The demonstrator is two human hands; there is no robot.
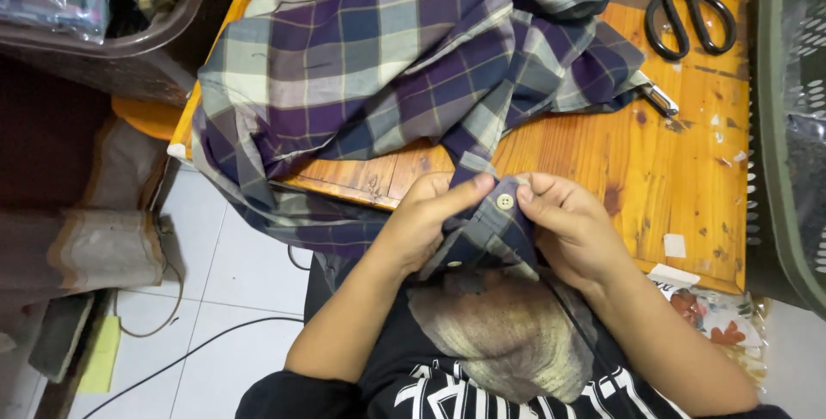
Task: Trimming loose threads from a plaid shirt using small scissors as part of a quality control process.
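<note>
Left hand (430, 217) and right hand (564, 217) pinch the plaid shirt cuff (490, 225) together, between them, 1 white button (505, 201) uppermost; keep the cuff flat; scissors (688, 6) lie well beyond the right hand

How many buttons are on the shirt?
2 that show. One white button sits on the plaid shirt strip pinched between the left hand and right hand. Another button peeks out lower, below the left hand. Folds may hide more.
</note>
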